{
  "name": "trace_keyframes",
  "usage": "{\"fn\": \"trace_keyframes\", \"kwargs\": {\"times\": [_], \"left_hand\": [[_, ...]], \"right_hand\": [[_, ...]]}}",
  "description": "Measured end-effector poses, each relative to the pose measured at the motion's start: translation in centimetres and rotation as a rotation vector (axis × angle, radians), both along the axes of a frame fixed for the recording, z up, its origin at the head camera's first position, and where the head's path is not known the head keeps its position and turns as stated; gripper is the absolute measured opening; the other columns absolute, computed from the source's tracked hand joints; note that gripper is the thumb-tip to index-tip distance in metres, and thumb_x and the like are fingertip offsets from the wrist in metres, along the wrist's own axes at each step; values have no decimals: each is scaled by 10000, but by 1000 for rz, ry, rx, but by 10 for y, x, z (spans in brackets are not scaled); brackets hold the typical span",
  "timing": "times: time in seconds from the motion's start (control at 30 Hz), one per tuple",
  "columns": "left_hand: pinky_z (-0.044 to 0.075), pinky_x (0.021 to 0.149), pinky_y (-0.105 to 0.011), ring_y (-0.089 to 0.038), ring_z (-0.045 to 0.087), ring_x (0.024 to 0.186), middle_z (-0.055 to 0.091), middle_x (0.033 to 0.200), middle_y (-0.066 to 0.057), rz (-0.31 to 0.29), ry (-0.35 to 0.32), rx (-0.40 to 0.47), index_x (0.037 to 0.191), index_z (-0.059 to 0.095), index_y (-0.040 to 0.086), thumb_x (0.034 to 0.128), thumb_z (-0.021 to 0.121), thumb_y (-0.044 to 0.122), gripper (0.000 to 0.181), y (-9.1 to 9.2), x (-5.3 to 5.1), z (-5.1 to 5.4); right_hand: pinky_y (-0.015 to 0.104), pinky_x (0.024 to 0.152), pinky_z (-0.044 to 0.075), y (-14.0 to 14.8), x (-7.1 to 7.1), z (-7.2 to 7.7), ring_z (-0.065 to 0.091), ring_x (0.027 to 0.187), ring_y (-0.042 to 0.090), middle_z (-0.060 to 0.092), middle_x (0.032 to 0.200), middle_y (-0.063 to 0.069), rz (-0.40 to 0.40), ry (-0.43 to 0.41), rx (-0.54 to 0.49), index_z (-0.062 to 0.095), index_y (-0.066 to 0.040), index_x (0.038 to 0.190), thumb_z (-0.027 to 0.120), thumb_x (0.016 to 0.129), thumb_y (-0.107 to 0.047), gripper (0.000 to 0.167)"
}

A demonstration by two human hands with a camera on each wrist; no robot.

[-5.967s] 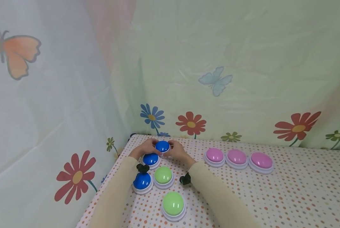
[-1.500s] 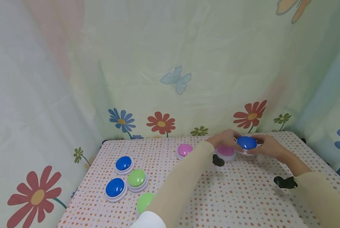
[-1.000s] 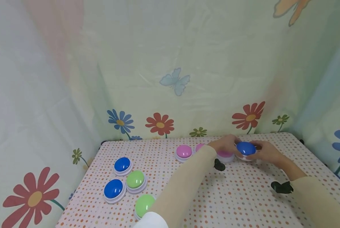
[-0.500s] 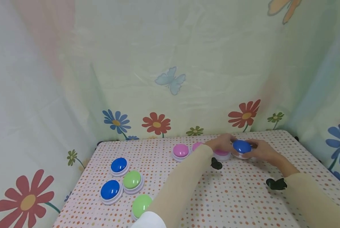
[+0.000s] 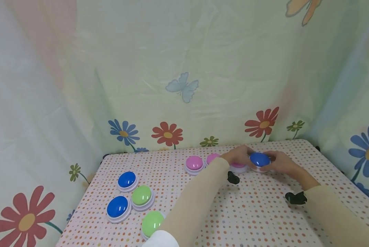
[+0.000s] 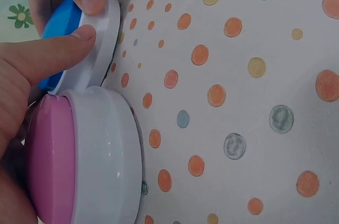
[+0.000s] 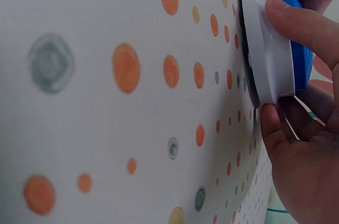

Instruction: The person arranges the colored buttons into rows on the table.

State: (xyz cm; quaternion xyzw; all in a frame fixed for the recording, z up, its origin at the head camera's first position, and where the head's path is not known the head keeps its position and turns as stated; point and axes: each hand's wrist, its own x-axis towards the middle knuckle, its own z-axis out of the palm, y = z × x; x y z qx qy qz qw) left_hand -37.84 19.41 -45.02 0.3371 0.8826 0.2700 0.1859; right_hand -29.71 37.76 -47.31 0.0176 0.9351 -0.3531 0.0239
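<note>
Head view: both hands out toward the far right of the dotted table (image 5: 246,212). Left hand (image 5: 240,155) and right hand (image 5: 280,162) grip one blue button (image 5: 260,160) between them, one each side. It is at the right end of a row of three pink buttons (image 5: 213,157). Dome faces up, white base (image 5: 260,169) down; round in outline, its central axis roughly upright. Over at the table's left: two more blue buttons (image 5: 117,207) and two green buttons (image 5: 152,223), domes up.

Left wrist view, turned sideways: both thumbs press the held button's white base, dome toward the left edge. The nearest pink button lies just beside it, facing the same way.

Right wrist view: right thumb on the base's side, little finger at its lower edge. Cannot tell whether the base sits fully on the table.
</note>
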Motion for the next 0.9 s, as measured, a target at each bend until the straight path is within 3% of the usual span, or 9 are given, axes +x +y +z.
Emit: {"fn": "trace_keyframes", "kwargs": {"times": [0.3,0.57,0.9], "left_hand": [[398,998,-269,-18,520,1157,581,1285,155,11,12,-13,1334,593,286,736,855,360,657,-4,-4,-4],[381,998,-251,8,503,1163,572,1290,170,-21,22,5,1354,577,293,739,849,375,677,-3,-2,-9],[368,1018,-274,7,486,1190,558,1303,182,5,54,-21,1364,559,312,746,840,389,683,-2,0,-8]], "right_hand": [[671,925,378,-3,0,-5,404,1175,550,407,1326,395,-25,-3,-23,354,119,1404,839,693,-500,1060],[665,911,389,3,2,-9,411,1153,546,404,1320,396,-36,-34,-62,324,132,1415,852,661,-516,1126],[682,951,344,3,0,-12,360,1178,554,355,1337,397,-52,-50,-106,269,116,1441,849,678,-501,1140]]}}
